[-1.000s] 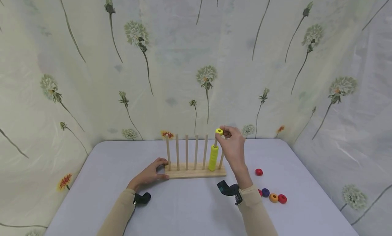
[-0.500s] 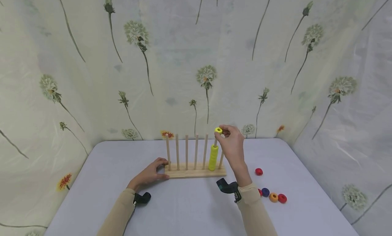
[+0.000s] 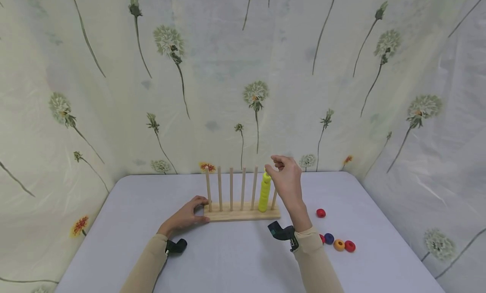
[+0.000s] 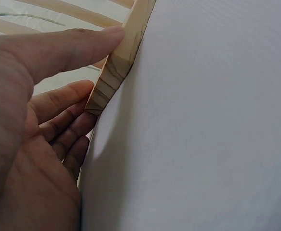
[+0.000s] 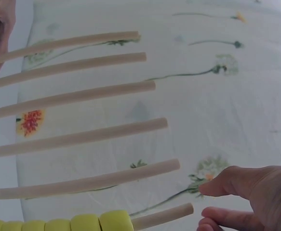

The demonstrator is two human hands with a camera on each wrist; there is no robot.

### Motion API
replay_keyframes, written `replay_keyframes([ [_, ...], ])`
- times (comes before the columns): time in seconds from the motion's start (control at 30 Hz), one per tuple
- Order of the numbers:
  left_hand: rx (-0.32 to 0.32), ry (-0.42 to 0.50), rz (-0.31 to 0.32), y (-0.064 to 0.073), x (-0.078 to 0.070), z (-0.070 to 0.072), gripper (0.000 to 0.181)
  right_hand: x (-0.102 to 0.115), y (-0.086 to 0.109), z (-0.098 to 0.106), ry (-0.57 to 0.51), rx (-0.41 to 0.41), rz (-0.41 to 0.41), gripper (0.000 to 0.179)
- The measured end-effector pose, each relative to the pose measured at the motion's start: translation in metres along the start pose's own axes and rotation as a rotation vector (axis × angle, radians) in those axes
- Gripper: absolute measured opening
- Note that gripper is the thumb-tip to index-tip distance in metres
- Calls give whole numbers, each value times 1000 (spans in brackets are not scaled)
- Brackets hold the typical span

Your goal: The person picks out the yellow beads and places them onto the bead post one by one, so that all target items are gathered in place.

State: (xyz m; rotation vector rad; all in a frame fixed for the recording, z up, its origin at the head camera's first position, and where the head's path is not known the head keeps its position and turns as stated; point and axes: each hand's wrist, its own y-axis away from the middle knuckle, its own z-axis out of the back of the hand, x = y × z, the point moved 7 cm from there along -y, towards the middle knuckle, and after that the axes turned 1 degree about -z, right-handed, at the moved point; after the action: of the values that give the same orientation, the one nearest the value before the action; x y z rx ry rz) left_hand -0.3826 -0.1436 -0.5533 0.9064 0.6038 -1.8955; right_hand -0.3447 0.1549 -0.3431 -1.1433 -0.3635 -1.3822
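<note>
A wooden peg rack [image 3: 243,216] with several upright pegs stands on the table. My left hand [image 3: 186,213] grips its left end; in the left wrist view the thumb [image 4: 82,50] lies on the near side of the base and the fingers are behind its end. Yellow beads [image 3: 264,195] are stacked on the second peg from the right. The topmost bead [image 5: 115,222] sits a little below the bare peg tip in the right wrist view. Beside that tip, my right hand [image 3: 287,177] holds nothing, thumb and fingers apart.
On the table to the right lie loose beads: a red one [image 3: 320,213] by itself, then a dark blue one [image 3: 329,239], an orange one [image 3: 339,245] and another red one [image 3: 350,246]. My right sleeve partly covers a further red bead [image 3: 322,239]. A flower-printed cloth hangs behind.
My right hand held a yellow bead at the top of the peg and has let it go. That bead slid down onto the stack. The left hand and the rack have stayed put.
</note>
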Motion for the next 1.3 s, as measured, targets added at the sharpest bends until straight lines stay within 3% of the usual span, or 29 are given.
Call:
replay_keyframes([
  [0.57,7,13,-34,0,1,-1,65,-5,2,2,-51,8,-17,29],
  [0.8,3,13,-6,-1,4,0,65,-11,2,5,-112,35,10,27],
  [1.3,5,25,5,0,3,0,66,-22,22,7,-66,159,27,29],
])
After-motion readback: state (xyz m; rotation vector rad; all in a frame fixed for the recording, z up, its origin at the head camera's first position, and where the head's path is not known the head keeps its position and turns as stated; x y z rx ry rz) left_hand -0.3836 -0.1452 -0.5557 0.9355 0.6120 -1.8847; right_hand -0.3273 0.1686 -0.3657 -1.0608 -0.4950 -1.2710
